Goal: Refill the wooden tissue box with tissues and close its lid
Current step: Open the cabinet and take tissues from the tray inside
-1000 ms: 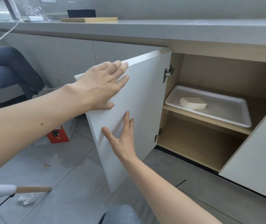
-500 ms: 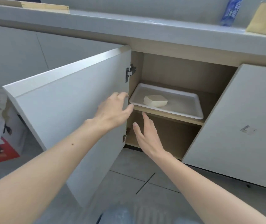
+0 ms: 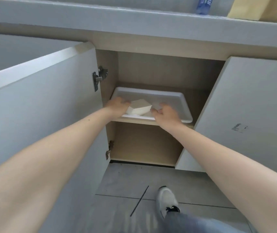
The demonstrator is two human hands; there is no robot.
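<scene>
L hand (image 3: 119, 105) is reaching into the open cabinet, fingers lying against the left side of the small white stack of folded tissues (image 3: 141, 106). R hand (image 3: 165, 113) is sitting at the stack's right side w/ fingers curled toward it. Both are motion-blurred, so can't tell whether either is gripping the stack or only touching it.

The stack is lying btwn the two hands, in the front-left part of a shallow white rectangular plastic tray (image 3: 176, 98). The tray is resting on the upper light-wood shelf (image 3: 134, 121) inside the cabinet.

The grey cabinet door (image 3: 41, 101) on the left is standing wide open, w/ two metal hinges (image 3: 99, 78) on its inner edge. A second grey door (image 3: 252, 106) on the right is hanging partly open, carrying a small printed label.

Above, a grey desk (image 3: 134, 19) is running across the top w/ a blue packet (image 3: 203, 5) and a pale wooden boxy item (image 3: 258, 9) on it. Both are cut off by the frame edge; can't tell if the latter is the tissue box.

Down on the grey tiled floor (image 3: 126, 182), a white sneaker (image 3: 167, 200) is showing.
</scene>
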